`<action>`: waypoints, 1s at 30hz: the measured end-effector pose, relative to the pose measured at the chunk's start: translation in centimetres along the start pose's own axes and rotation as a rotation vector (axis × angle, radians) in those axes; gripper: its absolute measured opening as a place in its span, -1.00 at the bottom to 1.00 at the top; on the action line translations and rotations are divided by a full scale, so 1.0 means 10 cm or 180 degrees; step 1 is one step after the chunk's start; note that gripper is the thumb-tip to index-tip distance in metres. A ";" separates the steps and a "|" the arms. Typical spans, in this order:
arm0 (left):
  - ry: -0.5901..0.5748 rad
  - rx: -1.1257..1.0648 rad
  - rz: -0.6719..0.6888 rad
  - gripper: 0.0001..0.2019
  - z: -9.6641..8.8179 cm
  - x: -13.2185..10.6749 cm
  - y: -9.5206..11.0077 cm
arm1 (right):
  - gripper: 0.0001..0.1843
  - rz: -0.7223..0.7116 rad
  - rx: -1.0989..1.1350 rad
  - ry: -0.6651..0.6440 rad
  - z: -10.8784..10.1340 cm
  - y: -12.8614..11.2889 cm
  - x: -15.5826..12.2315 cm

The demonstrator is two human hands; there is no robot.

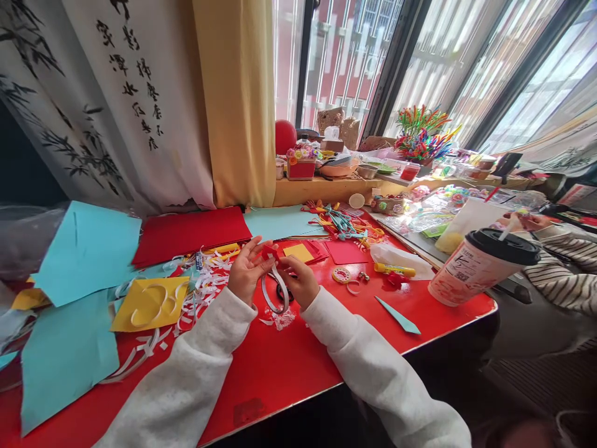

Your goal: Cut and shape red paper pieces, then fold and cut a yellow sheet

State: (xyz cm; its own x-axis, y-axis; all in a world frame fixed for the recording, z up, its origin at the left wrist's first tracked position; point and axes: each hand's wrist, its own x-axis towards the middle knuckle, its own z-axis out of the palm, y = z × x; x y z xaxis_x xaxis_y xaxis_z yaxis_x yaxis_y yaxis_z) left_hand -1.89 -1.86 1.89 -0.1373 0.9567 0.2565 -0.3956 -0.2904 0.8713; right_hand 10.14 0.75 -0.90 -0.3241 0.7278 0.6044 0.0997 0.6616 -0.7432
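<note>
In front of me my left hand (247, 272) has its thumb and a finger pinched on a small red folded piece (269, 251), which looks like paper or felt. My right hand (301, 281) is closed, its fingertips against the top of a whitish band (278, 306) bent into a loop. The loop hangs between both hands, just below the red piece. Behind it, partly hidden, lies a dark ring (285, 291). White scraps (281, 319) lie on the red tabletop (280, 367) underneath.
On the left are light blue sheets (69, 361), a yellow square (150, 303) and white strips. Red sheets (191, 233) and scissors (345, 224) lie behind. At right are a tape roll (341, 275), glue stick (394, 270), blue pointed scrap (398, 315), drink cup (480, 267) and another person's striped sleeve (564, 267).
</note>
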 end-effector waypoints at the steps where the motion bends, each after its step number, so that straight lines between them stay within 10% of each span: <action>1: 0.0041 0.0003 -0.0025 -0.45 0.00 -0.01 0.00 | -0.90 0.0008 -0.0025 0.0009 0.00 0.00 0.00; 30: 0.0346 -0.0230 -0.0662 -0.69 -0.02 -0.03 -0.01 | -0.58 0.0752 0.0567 -0.0745 -0.05 0.04 0.01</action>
State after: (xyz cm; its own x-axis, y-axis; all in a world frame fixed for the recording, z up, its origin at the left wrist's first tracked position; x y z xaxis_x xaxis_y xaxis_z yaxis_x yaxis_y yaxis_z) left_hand -1.99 -2.07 1.64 -0.1413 0.9896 0.0249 -0.4891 -0.0917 0.8674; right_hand 10.60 1.16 -1.05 -0.5199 0.7821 0.3436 0.0390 0.4235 -0.9050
